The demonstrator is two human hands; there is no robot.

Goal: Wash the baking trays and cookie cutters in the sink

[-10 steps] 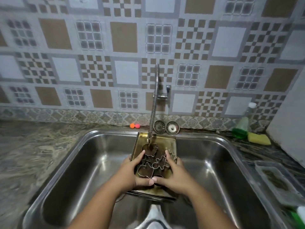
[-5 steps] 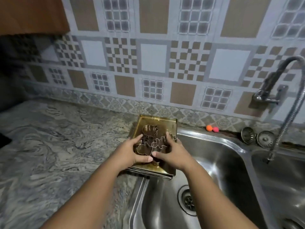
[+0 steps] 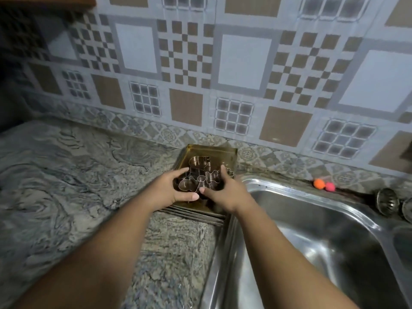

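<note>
A stack of golden baking trays (image 3: pixel 211 152) is seen on the marbled grey counter (image 3: pixel 78 186), just beside the left rim of the steel sink (image 3: pixel 312 230), with its far edge close to the patterned tiled wall (image 3: pixel 243 63). The near right corner of the stack is set right against the sink rim. Several thin tray edges are visible at the near side of the stack, below the wrists.

A cluster of metal cookie cutters (image 3: pixel 198 162) is gathered in the top tray. One rounded cutter is placed at the far side of the cluster, while the others are bunched nearer, between the two hands.

The left hand (image 3: pixel 171 190) is laid over the left side of the cluster, its fingers (image 3: pixel 180 172) curled round the cutters and its thumb brought across the near side. The right hand (image 3: pixel 225 192) is closed on the right side in the same way, with its fingers (image 3: pixel 224 172) bent over the far cutters. The two thumbs are almost touching at the near side, so the cutters are enclosed by both hands.

Behind the sink, an orange ball (image 3: pixel 318 182) and a pink ball (image 3: pixel 330 186) are seen touching on the ledge, and a round metal sink strainer (image 3: pixel 386 200) is propped further right
</note>
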